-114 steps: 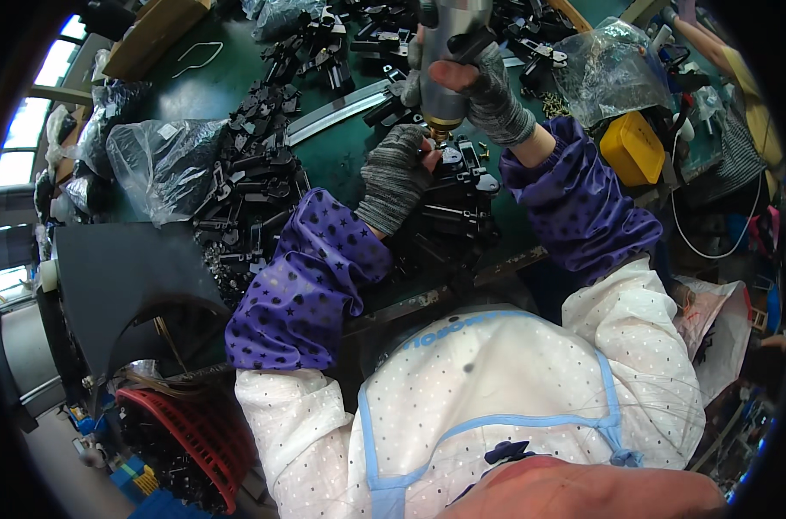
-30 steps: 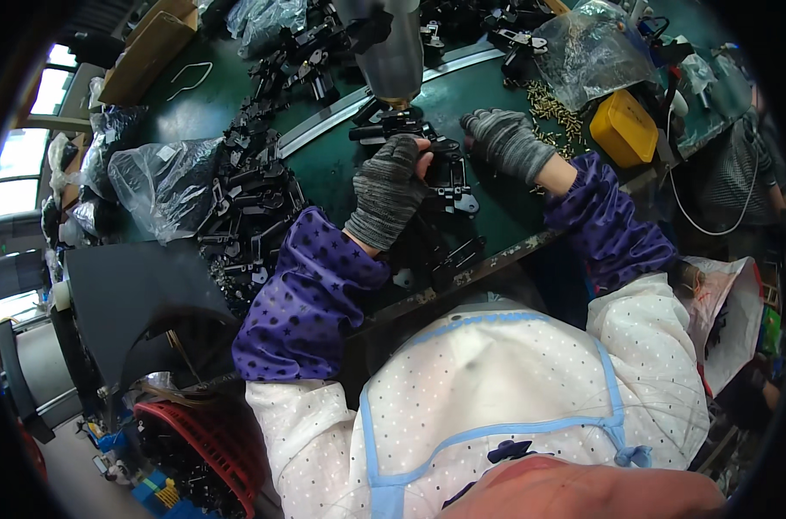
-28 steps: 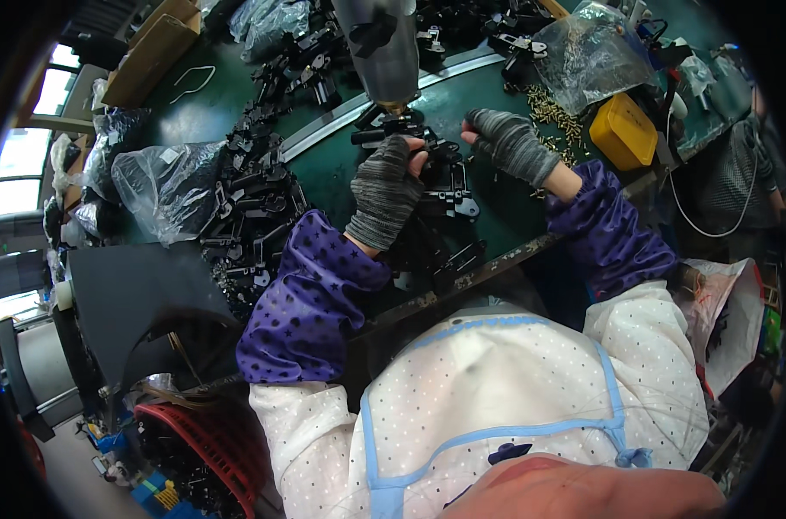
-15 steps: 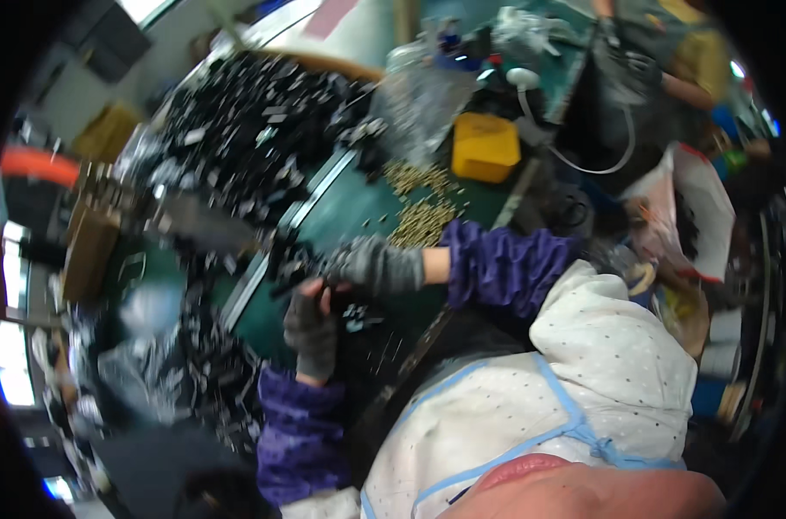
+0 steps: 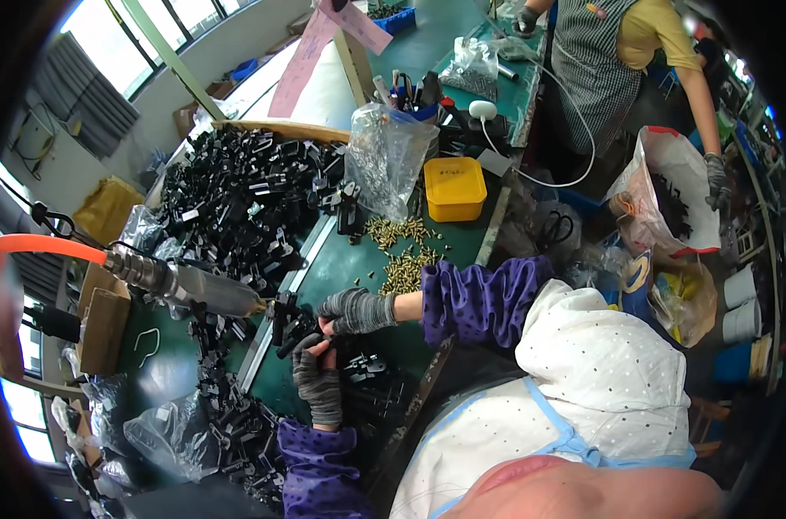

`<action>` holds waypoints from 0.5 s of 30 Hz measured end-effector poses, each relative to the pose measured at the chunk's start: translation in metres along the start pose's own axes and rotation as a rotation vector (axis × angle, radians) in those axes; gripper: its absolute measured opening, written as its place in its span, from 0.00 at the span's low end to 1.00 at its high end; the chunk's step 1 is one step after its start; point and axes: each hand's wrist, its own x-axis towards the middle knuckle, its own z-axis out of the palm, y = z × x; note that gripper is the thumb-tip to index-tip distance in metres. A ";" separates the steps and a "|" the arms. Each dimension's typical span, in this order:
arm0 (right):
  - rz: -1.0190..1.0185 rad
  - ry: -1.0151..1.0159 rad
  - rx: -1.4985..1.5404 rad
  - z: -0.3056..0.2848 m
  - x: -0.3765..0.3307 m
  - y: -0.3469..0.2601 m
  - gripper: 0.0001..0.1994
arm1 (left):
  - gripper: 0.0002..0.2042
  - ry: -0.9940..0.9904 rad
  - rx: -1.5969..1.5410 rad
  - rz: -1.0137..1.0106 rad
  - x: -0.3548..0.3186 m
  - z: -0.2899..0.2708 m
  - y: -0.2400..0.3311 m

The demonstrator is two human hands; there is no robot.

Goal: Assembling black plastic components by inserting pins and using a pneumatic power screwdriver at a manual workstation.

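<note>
In dark grey striped fingerless gloves, both of my hands meet over the green bench. My right hand [image 5: 357,311] is closed, its fingertips on the near end of a black clamp-like part [image 5: 291,322]. The fingers of my left hand [image 5: 318,389] are closed on that part from below. The far end of the part sits against the tip of a power screwdriver [image 5: 207,290] with an orange hose. Brass-coloured screws [image 5: 406,270] lie in a loose pile beyond my right hand. A few black parts with silver pieces [image 5: 364,368] lie right of my left hand.
A large heap of black parts [image 5: 237,203] fills the far left of the bench; more parts [image 5: 233,424] lie nearer. A metal strip [image 5: 276,298] crosses the bench. A yellow box [image 5: 455,189] stands by a clear bag [image 5: 384,160]. A co-worker [image 5: 644,52] reaches into a white sack [image 5: 648,186].
The view has shifted and is sharper now. My hands and the black part stay together at the screwdriver tip. The co-worker's arm now reaches down to the white sack.
</note>
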 end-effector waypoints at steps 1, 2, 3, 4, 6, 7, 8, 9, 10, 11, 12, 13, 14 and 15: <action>-0.013 -0.028 -0.019 0.000 0.002 0.001 0.09 | 0.07 0.006 -0.024 -0.035 -0.001 -0.001 -0.003; -0.015 -0.025 -0.027 0.000 0.002 0.001 0.09 | 0.07 0.009 -0.028 -0.029 -0.002 -0.001 -0.004; -0.012 -0.031 -0.004 0.001 0.002 0.000 0.09 | 0.07 -0.002 -0.058 -0.090 -0.003 -0.002 -0.005; -0.009 -0.038 0.018 0.000 0.003 0.000 0.08 | 0.07 -0.013 -0.088 -0.151 -0.003 -0.002 -0.005; 0.006 -0.039 -0.029 -0.002 0.005 -0.003 0.08 | 0.08 -0.091 -0.079 -0.152 -0.003 -0.004 -0.001; 0.010 -0.058 -0.039 -0.003 0.004 -0.003 0.08 | 0.08 -0.095 -0.074 -0.137 -0.003 -0.003 -0.001; 0.013 -0.078 -0.049 -0.005 0.004 -0.003 0.08 | 0.08 -0.099 -0.066 -0.121 -0.003 -0.003 -0.001; 0.026 -0.101 -0.052 -0.006 0.005 -0.003 0.09 | 0.09 -0.107 -0.103 -0.171 -0.004 -0.003 -0.006; 0.024 -0.097 -0.057 -0.009 0.007 -0.003 0.09 | 0.09 -0.105 -0.104 -0.165 -0.003 -0.002 -0.006; 0.051 -0.138 -0.051 -0.010 0.009 -0.003 0.09 | 0.09 -0.105 -0.166 -0.206 -0.003 -0.002 -0.004; 0.077 -0.178 -0.046 -0.012 0.011 -0.004 0.09 | 0.09 -0.106 -0.227 -0.246 -0.002 -0.003 -0.002; 0.076 -0.172 -0.048 -0.012 0.011 -0.005 0.09 | 0.09 -0.108 -0.229 -0.240 -0.002 -0.003 0.000; 0.089 -0.204 -0.070 -0.013 0.011 -0.006 0.10 | 0.09 -0.116 -0.214 -0.201 -0.001 -0.004 0.003; 0.102 -0.236 -0.091 -0.013 0.011 -0.007 0.10 | 0.09 -0.125 -0.198 -0.162 0.000 -0.004 0.004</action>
